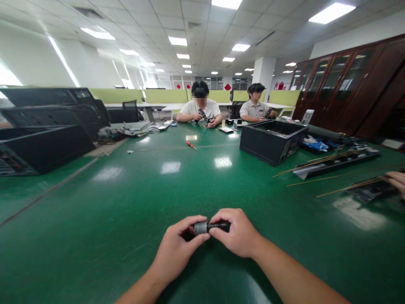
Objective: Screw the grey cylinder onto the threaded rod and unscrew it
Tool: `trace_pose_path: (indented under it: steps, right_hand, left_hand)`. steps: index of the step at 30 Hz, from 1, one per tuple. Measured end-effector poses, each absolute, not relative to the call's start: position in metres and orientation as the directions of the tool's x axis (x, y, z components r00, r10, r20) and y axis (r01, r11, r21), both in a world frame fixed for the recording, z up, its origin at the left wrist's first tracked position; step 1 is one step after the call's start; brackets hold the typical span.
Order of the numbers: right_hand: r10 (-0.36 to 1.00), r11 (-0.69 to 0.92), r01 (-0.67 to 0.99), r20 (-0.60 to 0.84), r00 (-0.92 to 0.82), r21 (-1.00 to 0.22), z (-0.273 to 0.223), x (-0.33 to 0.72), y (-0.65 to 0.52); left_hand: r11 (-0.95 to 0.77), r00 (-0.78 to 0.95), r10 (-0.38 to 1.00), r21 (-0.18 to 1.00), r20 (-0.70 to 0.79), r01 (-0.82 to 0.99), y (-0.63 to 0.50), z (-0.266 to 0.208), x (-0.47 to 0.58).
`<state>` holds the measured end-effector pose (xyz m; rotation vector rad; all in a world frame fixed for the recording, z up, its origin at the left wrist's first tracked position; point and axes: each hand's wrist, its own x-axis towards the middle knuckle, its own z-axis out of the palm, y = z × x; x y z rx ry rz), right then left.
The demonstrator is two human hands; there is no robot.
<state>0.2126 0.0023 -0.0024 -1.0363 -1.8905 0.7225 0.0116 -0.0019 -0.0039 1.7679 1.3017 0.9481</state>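
Orange screwdriver [190,145] on green table [152,190]; black case [257,146] at right; 2 people [191,109] beyond

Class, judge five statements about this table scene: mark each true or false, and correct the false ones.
1. The wearer's left hand grips a grey cylinder. True.
2. Only the left hand holds something. False: the right hand holds the dark shaft beside the cylinder.
3. A red-orange screwdriver lies on the table. True.
4. The table is white. False: it is green.
5. Another person's hand shows at the right edge. True.
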Motion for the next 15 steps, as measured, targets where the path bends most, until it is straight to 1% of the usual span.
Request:
trace_pose_path:
  steps: [15]
  right_hand:
    - [0.861,0.504,0.386,0.412,-0.299,-0.773,-0.0046,0.2136,0.0032]
  left_hand:
    - [-0.241,0.222,0.963,0.86,0.153,0.449,-0.0028,-0.0041,0.0102]
